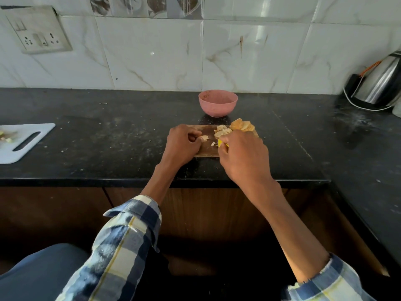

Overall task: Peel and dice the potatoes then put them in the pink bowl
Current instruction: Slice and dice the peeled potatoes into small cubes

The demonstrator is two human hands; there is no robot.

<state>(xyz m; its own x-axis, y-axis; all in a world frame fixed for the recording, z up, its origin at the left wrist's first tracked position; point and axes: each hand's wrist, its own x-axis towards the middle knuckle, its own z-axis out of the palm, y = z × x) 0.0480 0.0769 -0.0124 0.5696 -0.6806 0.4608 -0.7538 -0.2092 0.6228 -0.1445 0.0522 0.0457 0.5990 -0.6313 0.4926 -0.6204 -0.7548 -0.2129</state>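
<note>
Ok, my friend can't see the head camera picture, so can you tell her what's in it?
A person's left hand pinches a small potato piece while the right hand grips a yellow-handled tool over a wooden cutting board on a black counter. Potato slices are piled at the board's far end, and behind it stands a pink bowl.

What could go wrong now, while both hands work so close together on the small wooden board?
1. The left hand pinches a small potato piece right beside the right hand, which grips a yellow-handled tool; its blade is hidden, so a finger might get cut.
2. The potato slices are piled at the far corner of the board and may slide onto the dusty counter.
</note>
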